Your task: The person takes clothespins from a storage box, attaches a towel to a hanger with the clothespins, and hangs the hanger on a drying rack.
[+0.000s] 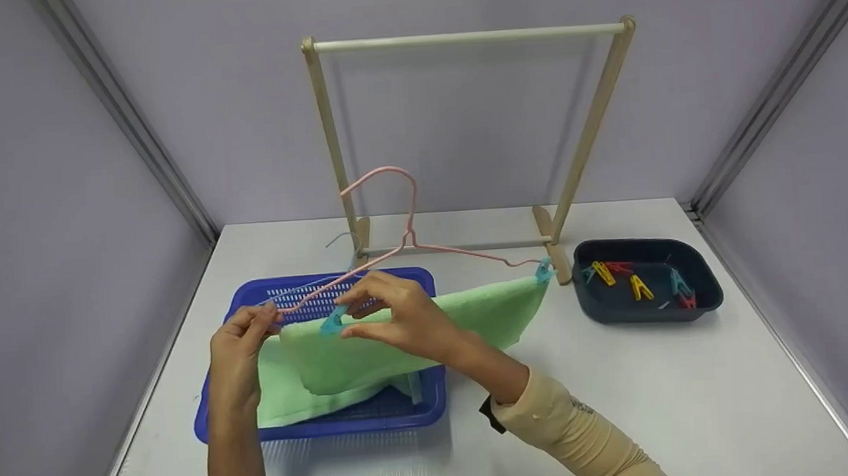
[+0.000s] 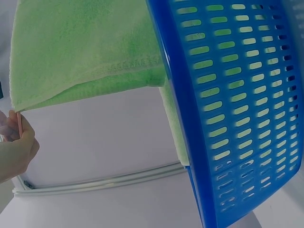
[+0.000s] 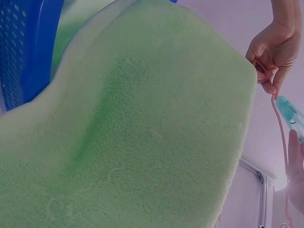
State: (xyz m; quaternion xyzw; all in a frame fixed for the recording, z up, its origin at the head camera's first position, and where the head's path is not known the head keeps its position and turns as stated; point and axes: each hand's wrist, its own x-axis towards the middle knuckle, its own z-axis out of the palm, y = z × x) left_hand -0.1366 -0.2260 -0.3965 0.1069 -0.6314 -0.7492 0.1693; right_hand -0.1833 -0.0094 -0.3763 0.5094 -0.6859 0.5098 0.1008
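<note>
My left hand (image 1: 239, 352) pinches the left end of a pink clothes hanger (image 1: 410, 231) together with the corner of a light green towel (image 1: 416, 341). The towel hangs along the hanger's lower side, and a blue clothespin (image 1: 544, 269) clips it at the right end. Between thumb and fingers my right hand (image 1: 399, 317) pinches another blue clothespin (image 1: 333, 320), at the towel's top edge near the left hand. In the right wrist view this clothespin (image 3: 287, 110) lies right beside the hanger wire. The hanger's hook points up.
Beneath the towel stands a blue basket (image 1: 438, 406) with more green cloth (image 1: 287, 404) and a pale blue hanger (image 1: 343, 243) in it. A wooden rack (image 1: 467, 38) stands behind. At right, a dark tray (image 1: 590, 309) contains several colored clothespins (image 1: 640, 288).
</note>
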